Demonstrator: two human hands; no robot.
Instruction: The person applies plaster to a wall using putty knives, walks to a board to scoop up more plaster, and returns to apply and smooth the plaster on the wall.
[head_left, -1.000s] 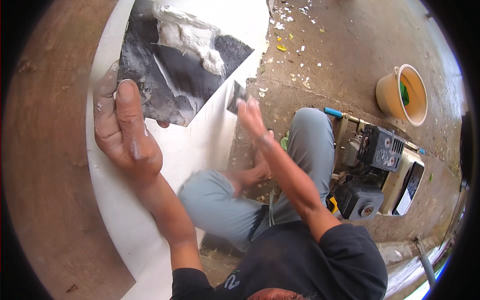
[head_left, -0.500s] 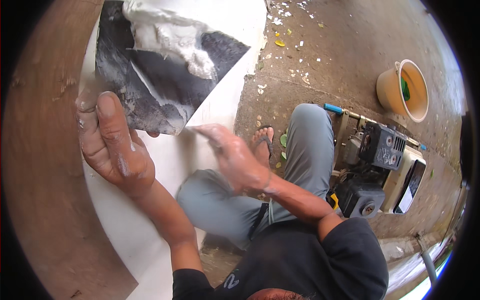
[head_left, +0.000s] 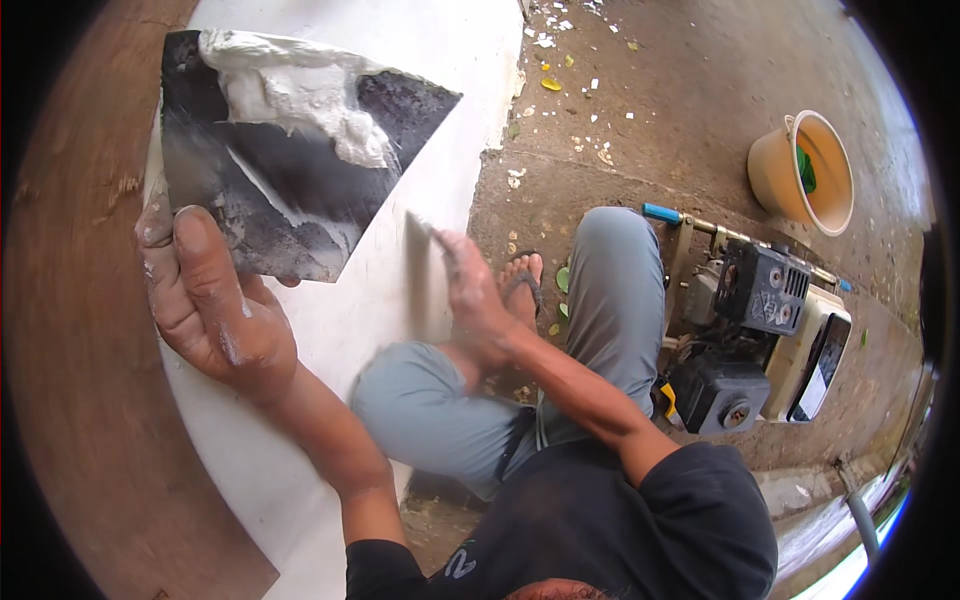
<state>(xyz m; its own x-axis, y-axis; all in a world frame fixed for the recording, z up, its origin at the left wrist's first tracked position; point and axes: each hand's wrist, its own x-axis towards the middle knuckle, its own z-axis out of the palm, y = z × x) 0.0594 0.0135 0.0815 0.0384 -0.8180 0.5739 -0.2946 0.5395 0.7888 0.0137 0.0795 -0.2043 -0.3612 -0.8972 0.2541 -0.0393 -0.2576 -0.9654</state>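
Observation:
My left hand (head_left: pixel 225 310) grips a flat black plate (head_left: pixel 295 180) by its near edge, thumb on top. A thick mound of white paste (head_left: pixel 290 95) lies along the plate's far side, and thin whitish smears mark the rest. My right hand (head_left: pixel 478 300) is over the right edge of a long white surface (head_left: pixel 270 430), its fingers drawn together. A blurred grey-brown strip (head_left: pixel 416 275) runs beside its fingertips; whether that is a thin blade held edge-on or a shadow, I cannot tell. White residue coats both hands.
A brown wood-like surface (head_left: pixel 80 330) borders the white one on the left. At the right, a machine with a black engine (head_left: pixel 765 285) stands on the concrete floor (head_left: pixel 640 130). Behind it is a cream bucket (head_left: pixel 775 180) with something green inside. White chips and leaves litter the floor.
The black plate has shifted left and nearer, still in my left hand. My right hand has moved away from the plate's near corner, a little rightward, and turned more upright.

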